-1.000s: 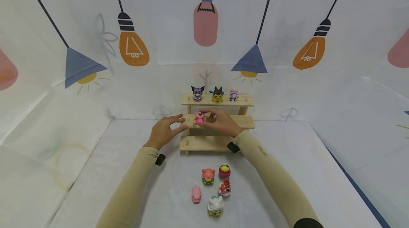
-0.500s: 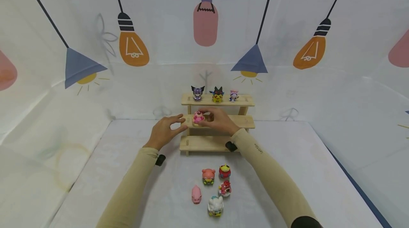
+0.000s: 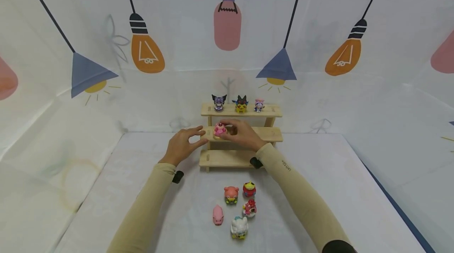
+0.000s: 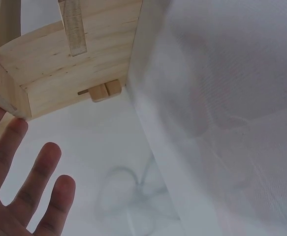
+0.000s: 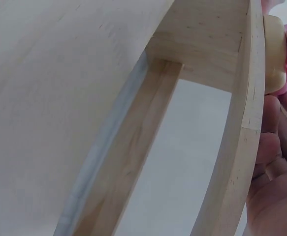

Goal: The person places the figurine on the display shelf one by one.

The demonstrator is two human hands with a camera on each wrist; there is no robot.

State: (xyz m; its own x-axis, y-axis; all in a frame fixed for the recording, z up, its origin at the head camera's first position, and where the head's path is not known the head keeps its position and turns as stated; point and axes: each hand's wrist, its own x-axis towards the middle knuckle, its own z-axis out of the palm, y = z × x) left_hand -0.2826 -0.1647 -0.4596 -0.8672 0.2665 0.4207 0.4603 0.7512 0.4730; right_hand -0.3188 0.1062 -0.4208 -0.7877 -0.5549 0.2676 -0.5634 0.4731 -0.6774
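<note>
On the middle step of a three-tier wooden display shelf (image 3: 227, 160), my right hand (image 3: 244, 134) pinches a pink toy figurine (image 3: 220, 130) near the step's left end. In the right wrist view the figurine's cream base (image 5: 275, 54) is right at the step's edge, partly hidden by fingers. My left hand (image 3: 182, 144) is at the left end of the same step, thumb and fingers spread. The left wrist view has its fingertips (image 4: 19, 127) against the end of a wooden board (image 4: 10, 93), the other fingers straight.
On the top step stand a black-and-purple figurine (image 3: 219, 103), a yellow one with dark ears (image 3: 241, 104) and a small pink-and-purple one (image 3: 259, 105). Several more lie in front, among them a pink pig (image 3: 218, 215) and a white figurine (image 3: 239, 227). A white printed cloth (image 3: 191, 48) hangs behind.
My right hand has shifted slightly to the left with the pink figurine, along the middle step. The left hand has stayed at the shelf's end.
</note>
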